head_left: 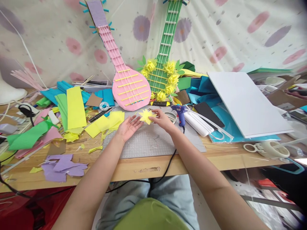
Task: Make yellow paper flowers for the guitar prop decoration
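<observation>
My right hand pinches a yellow star-shaped paper cutout just above the grey cutting mat. My left hand lies palm up with its fingers spread beside the cutout, its fingertips close to the paper's edge. Both hands are near the round body of a pink cardboard guitar. A green cardboard guitar with yellow paper flowers leans behind it.
A blue glue gun lies right of my hand, its cord running off the table's front edge. Yellow, green, blue and purple paper scraps cover the left of the wooden table. A white board and scissors lie at the right.
</observation>
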The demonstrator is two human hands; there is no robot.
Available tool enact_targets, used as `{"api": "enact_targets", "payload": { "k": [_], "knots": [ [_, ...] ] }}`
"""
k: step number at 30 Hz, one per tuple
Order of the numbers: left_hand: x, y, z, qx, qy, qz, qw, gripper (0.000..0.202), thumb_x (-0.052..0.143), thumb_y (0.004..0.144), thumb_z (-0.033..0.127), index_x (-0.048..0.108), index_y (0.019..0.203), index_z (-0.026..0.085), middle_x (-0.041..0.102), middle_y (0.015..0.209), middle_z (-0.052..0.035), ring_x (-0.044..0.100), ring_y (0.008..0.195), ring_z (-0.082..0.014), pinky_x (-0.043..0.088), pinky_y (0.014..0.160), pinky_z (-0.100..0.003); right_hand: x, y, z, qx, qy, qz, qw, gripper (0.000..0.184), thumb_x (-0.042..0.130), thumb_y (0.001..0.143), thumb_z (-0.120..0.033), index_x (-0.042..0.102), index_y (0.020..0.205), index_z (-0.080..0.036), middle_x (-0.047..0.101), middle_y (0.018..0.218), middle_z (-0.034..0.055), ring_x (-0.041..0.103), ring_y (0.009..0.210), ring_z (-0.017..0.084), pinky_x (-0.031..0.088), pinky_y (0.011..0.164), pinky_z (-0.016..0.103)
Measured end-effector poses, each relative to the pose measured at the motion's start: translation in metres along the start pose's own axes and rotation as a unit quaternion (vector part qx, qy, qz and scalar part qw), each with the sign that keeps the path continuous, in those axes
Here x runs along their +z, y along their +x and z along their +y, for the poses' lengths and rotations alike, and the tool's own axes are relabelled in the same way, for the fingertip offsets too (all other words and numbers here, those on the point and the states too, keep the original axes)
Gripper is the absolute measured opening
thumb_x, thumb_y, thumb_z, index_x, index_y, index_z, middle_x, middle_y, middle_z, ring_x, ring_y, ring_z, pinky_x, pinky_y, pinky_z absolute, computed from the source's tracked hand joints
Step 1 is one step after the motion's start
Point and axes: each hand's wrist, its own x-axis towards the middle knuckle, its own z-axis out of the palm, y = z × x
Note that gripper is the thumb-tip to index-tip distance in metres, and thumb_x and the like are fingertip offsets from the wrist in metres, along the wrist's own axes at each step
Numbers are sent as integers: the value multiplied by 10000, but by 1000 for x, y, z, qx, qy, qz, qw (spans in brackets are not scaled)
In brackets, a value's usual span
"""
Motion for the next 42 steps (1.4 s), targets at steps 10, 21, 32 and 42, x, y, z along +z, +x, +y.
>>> {"api": "enact_targets", "payload": {
  "k": [10,21,32,42],
  "knots": [
    [2,-4,-5,-54,46,-76,995,339,382,884,348,570,1041,113,638,974,-150,619,969,-227,503,861,-395,22,0,-13,-34,-6,-16,999,494,679,647,-368,469,1058,-193,549,856,9,545,761,126,466,736,306],
    [-1,-4,-2,-30,31,-67,997,246,430,877,313,582,976,148,644,880,-86,634,812,-141,528,767,-271,29,1,-11,-106,-91,46,989,453,649,679,-424,490,1036,-196,560,910,44,547,780,151,457,738,331],
    [-1,-2,-3,-3,32,-49,998,192,442,871,274,587,928,162,635,841,-51,611,730,-106,521,705,-239,35,-8,-13,-280,-208,91,933,199,560,786,-341,582,935,-211,534,979,86,467,951,232,384,876,406],
    [-2,0,-5,19,55,-49,997,171,473,852,233,594,956,172,642,899,-42,603,754,-100,516,719,-233,36,-7,-9,-322,-229,65,916,213,450,856,-304,641,834,-213,561,938,86,464,926,218,381,864,390]
  ]
}}
